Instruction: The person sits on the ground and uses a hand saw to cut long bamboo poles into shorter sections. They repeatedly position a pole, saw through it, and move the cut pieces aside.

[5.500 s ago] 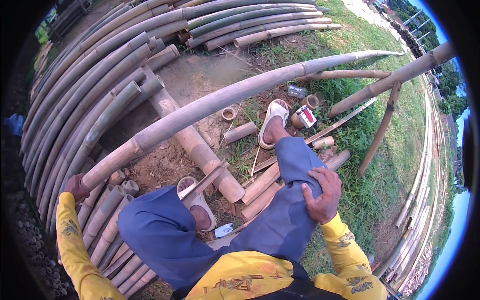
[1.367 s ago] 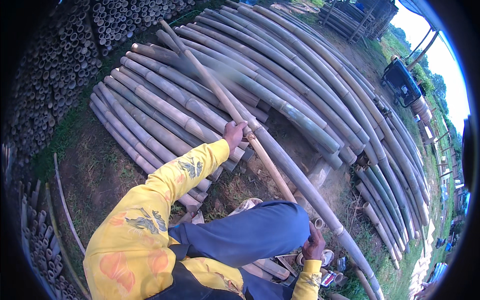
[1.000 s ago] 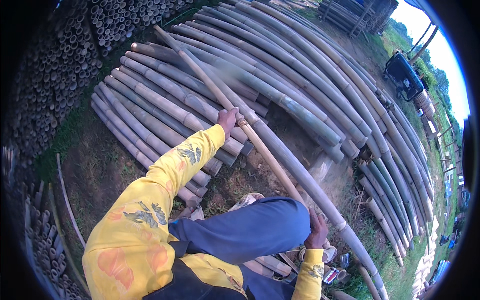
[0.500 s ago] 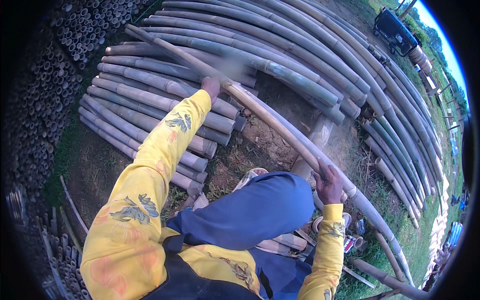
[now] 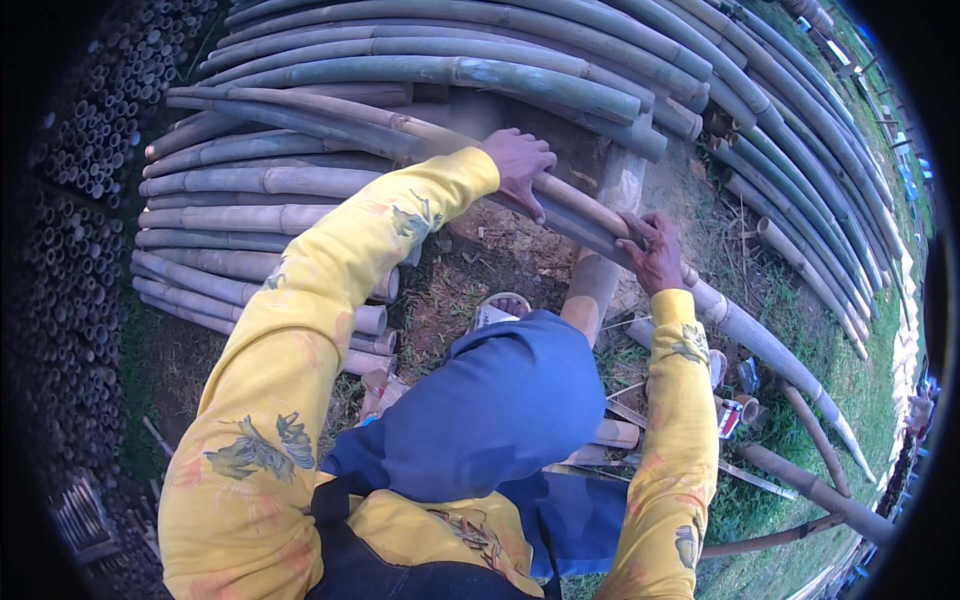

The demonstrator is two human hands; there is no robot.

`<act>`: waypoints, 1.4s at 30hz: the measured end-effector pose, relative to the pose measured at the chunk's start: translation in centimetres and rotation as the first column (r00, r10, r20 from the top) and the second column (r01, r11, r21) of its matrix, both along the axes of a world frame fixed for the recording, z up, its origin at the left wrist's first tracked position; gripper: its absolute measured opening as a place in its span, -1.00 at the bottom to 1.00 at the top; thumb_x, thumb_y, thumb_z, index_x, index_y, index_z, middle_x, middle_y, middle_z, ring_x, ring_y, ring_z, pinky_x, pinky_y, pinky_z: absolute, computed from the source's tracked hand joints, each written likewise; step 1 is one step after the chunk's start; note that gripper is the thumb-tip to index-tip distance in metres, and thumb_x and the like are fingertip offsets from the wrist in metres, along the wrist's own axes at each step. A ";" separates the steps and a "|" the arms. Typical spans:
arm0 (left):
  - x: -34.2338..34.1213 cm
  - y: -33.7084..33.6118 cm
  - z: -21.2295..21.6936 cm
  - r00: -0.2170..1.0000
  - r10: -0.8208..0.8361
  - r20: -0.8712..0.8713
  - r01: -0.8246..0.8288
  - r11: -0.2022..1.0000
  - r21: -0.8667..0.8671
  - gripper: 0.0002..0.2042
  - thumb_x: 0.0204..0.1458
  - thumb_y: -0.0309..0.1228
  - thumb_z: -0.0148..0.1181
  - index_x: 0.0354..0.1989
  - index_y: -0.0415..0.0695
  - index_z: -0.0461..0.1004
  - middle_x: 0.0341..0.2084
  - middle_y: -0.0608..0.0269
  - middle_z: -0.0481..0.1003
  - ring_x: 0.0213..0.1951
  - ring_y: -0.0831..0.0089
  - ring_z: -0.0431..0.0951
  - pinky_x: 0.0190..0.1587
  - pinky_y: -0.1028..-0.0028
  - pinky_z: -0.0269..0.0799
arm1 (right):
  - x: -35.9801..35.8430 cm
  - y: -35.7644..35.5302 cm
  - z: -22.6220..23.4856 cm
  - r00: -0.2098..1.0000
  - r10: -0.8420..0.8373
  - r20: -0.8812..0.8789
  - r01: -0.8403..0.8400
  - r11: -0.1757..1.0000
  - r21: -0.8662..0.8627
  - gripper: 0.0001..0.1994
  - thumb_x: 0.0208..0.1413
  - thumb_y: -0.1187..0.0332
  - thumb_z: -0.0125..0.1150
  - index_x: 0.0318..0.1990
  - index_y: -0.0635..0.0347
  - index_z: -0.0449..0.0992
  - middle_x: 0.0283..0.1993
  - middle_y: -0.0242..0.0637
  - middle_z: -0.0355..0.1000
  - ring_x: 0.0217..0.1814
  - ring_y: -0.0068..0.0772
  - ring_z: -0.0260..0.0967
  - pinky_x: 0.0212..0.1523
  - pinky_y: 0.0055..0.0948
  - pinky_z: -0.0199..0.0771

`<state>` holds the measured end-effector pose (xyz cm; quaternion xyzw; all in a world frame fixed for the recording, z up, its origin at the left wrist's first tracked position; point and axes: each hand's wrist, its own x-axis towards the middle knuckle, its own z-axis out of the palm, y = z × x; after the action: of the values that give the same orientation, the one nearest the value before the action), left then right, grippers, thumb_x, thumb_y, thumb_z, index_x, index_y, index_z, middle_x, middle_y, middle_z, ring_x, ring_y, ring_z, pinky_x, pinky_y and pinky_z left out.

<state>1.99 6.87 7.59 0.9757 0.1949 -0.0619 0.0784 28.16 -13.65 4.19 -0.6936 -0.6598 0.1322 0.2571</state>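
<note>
A slim, light-brown bamboo pole [image 5: 588,206] lies slantwise in front of me, along a longer, greyer bamboo pole [image 5: 765,335] that runs on to the lower right. My left hand [image 5: 515,168] straddles the slim pole, its fingers over the far side and its thumb on the near side. Further right, my right hand [image 5: 656,254] is closed around the same pole near its right end, thumb and fingers curled. Whether either hand also grips the grey pole underneath cannot be made out. A thick bamboo crosspiece [image 5: 597,285] passes beneath both poles.
Stacked bamboo poles [image 5: 265,180] lie to the left, with longer poles [image 5: 480,75] beyond. More poles [image 5: 800,190] fill the right side. Upright bunched culms [image 5: 75,270] stand at far left. My sandalled foot [image 5: 508,303] is on the ground below the poles. Loose pieces lie at lower right.
My left hand has moved right along the slim pole, closer to my right hand. The view has shifted, and the pole now lies flatter across it. My right hand still holds the pole.
</note>
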 end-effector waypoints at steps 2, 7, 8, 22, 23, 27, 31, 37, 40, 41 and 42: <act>3.5 -0.2 0.1 0.989 -0.038 -0.146 0.022 0.993 -0.112 0.00 -0.38 0.39 0.49 0.18 -0.11 0.48 0.05 0.09 0.56 0.12 0.07 0.57 0.15 0.15 0.46 | 1.7 -0.4 -0.7 1.000 0.003 -0.006 -0.003 0.998 -0.062 -0.48 -0.02 0.34 0.48 0.19 -0.06 0.64 -0.09 -0.13 0.44 0.02 -0.04 0.40 0.11 -0.13 0.40; 4.5 -0.4 -1.2 0.972 0.076 -0.223 -0.135 0.955 -0.263 -0.06 -0.27 0.45 0.39 0.14 -0.11 0.58 -0.02 0.01 0.65 0.06 0.04 0.64 0.13 0.12 0.53 | 2.0 0.3 -1.5 1.000 0.019 -0.011 -0.019 0.995 -0.094 -0.46 -0.01 0.34 0.48 0.22 -0.07 0.62 -0.14 -0.17 0.39 -0.04 -0.06 0.41 0.05 -0.14 0.42; 4.3 -0.5 -1.2 0.965 0.142 -0.220 -0.204 0.935 -0.290 -0.07 -0.26 0.47 0.36 0.09 -0.11 0.63 -0.02 0.00 0.65 0.06 0.05 0.65 0.12 0.13 0.53 | 2.0 0.4 -1.1 0.998 0.040 -0.040 -0.043 0.996 -0.080 -0.46 -0.01 0.37 0.47 0.21 -0.08 0.62 -0.15 -0.17 0.37 -0.05 -0.08 0.40 0.03 -0.17 0.42; 3.5 -2.3 -1.5 0.963 0.185 -0.197 -0.221 0.957 -0.185 -0.15 -0.17 0.51 0.25 -0.07 -0.11 0.68 -0.18 -0.05 0.68 -0.06 0.00 0.69 0.06 0.08 0.57 | 1.3 -0.7 -1.1 0.997 0.061 0.047 -0.057 0.995 -0.078 -0.45 0.00 0.29 0.48 0.23 -0.16 0.62 -0.11 -0.24 0.36 0.03 -0.12 0.34 0.11 -0.16 0.32; 3.9 -2.4 -1.1 0.964 0.174 -0.201 -0.216 0.954 -0.208 -0.14 -0.19 0.49 0.28 -0.02 -0.11 0.65 -0.16 -0.05 0.68 -0.05 -0.01 0.68 0.07 0.08 0.56 | 1.4 -1.0 -1.2 0.999 0.033 0.024 -0.030 0.993 -0.116 -0.45 0.01 0.27 0.48 0.24 -0.18 0.61 -0.09 -0.25 0.36 0.05 -0.12 0.33 0.13 -0.16 0.30; 5.0 -1.7 -0.9 0.962 0.007 -0.273 -0.066 0.976 -0.207 0.01 -0.41 0.22 0.60 0.22 -0.20 0.46 -0.05 -0.06 0.64 0.04 -0.02 0.64 0.11 0.11 0.53 | 1.3 -1.2 -0.4 0.996 -0.028 0.079 0.042 0.984 -0.175 -0.48 0.08 0.17 0.45 0.25 -0.37 0.60 0.00 -0.30 0.37 0.16 -0.14 0.30 0.26 0.03 0.10; 3.7 -0.8 -1.5 0.972 0.010 -0.236 -0.050 0.985 -0.163 -0.20 -0.40 0.05 0.62 0.05 -0.18 0.55 -0.19 -0.07 0.65 -0.06 -0.08 0.65 0.06 0.05 0.54 | -1.0 -0.3 -0.1 0.988 -0.062 0.140 0.089 0.977 -0.192 -0.54 0.17 0.08 0.36 0.26 -0.43 0.58 0.01 -0.32 0.40 0.25 -0.22 0.30 0.29 0.03 0.06; 5.2 -1.1 -2.2 0.972 0.018 -0.236 -0.049 0.991 -0.127 -0.29 -0.33 -0.03 0.56 0.04 -0.19 0.60 -0.16 -0.16 0.64 -0.05 -0.08 0.65 0.09 0.07 0.55 | 3.2 -8.6 3.4 0.973 -0.181 0.142 0.186 0.982 -0.026 -0.21 0.07 0.05 0.48 0.49 -0.41 0.29 0.18 -0.23 0.42 0.33 -0.13 0.31 0.32 0.04 0.13; 5.4 -1.8 -2.6 0.984 0.008 -0.177 -0.027 0.994 -0.110 -0.22 -0.34 -0.06 0.56 0.13 -0.20 0.56 -0.13 -0.16 0.64 -0.02 -0.08 0.64 0.12 0.10 0.54 | 6.9 -20.4 10.2 0.938 -0.319 0.135 0.320 0.947 0.018 -0.15 0.04 0.17 0.52 0.51 -0.36 0.25 0.07 -0.13 0.46 0.04 0.02 0.49 0.10 -0.09 0.49; 5.0 -1.5 -3.0 0.987 0.018 -0.160 -0.032 0.995 -0.089 -0.18 -0.35 -0.07 0.56 0.18 -0.21 0.53 -0.11 -0.15 0.64 0.00 -0.08 0.63 0.14 0.10 0.54 | 6.9 -24.6 12.1 0.908 -0.418 0.043 0.415 0.908 0.056 -0.19 0.04 0.28 0.52 0.49 -0.27 0.31 0.00 -0.14 0.49 -0.07 -0.07 0.53 0.03 -0.20 0.57; 4.7 -0.9 -3.6 0.991 0.010 -0.137 -0.020 0.998 -0.065 -0.14 -0.35 -0.08 0.56 0.24 -0.21 0.49 -0.06 -0.15 0.62 0.03 -0.08 0.62 0.17 0.11 0.52 | 7.3 -29.5 13.1 0.847 -0.532 -0.004 0.528 0.839 0.130 -0.25 0.07 0.36 0.50 0.46 -0.18 0.37 0.00 -0.18 0.51 -0.09 -0.25 0.53 0.00 -0.29 0.58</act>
<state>6.70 5.97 4.03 0.9646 0.2050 -0.1344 0.0975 35.44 -43.15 17.25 -0.8333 -0.4534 0.0030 0.3162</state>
